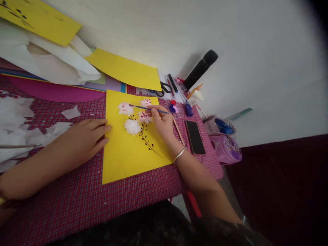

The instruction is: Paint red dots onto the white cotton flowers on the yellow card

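A yellow sheet of paper (123, 157) lies on the checked tablecloth, with a dark painted stem and small leaves on it. Several white tissue flowers are on the sheet; most carry red or pink spots, while the lower left flower (132, 126) looks plain white. My right hand (162, 123) pinches a thin blue paintbrush (143, 107), its tip at the upper left flower (125, 108). Fingers stretched out, my left hand (94, 135) rests flat at the sheet's left edge and holds nothing.
Right of the sheet are a paint palette (174, 108), a blue bottle (189, 109) and a phone (195, 137). Scissors (164, 89) and a tall black bottle (200, 70) stand behind. Torn tissue (15, 112) covers the left side. A purple container (225, 150) sits beyond the right edge.
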The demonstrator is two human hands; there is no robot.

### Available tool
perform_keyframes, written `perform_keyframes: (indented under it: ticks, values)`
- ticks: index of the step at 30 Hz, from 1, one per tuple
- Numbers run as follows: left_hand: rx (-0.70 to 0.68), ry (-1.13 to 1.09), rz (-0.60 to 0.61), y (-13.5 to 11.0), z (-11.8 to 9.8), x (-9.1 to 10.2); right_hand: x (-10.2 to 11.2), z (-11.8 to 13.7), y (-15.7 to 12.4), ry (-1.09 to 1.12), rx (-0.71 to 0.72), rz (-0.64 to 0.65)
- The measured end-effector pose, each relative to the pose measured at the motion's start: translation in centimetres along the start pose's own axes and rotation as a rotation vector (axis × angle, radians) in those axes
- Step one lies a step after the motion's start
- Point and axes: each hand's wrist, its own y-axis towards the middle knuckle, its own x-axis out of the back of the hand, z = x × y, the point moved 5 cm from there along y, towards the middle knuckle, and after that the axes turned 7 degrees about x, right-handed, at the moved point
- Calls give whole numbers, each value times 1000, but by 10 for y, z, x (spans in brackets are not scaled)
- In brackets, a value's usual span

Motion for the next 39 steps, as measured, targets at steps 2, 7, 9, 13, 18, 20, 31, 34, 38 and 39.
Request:
perform_keyframes:
  ticks: [2,7,9,13,18,20,31,34,38,39]
  values:
    - [-2,9,-13,0,-1,1,4,-2,1,-27,-7,-31]
    - [-16,-2,-15,-1,-1,1,8,0,1,10,0,-54]
    - [-6,-11,-10,-1,0,1,4,1,0,41,0,-23]
    - [6,-21,-2,-1,2,0,5,1,1,-2,-28,-26]
    - [-4,-28,6,-2,1,-1,8,6,-1,-5,13,-45]
    - [-8,-12,-7,-1,0,1,4,7,-3,10,17,11]
    - [-26,1,-23,0,-2,4,0,6,-5,97,28,23]
    - [-8,-18,4,-1,0,1,-1,10,-5,94,29,51]
    - [18,-36,17,-2,2,-1,32,20,4,62,29,-103]
    - [20,-39,16,-3,2,-1,43,23,5,48,26,-146]
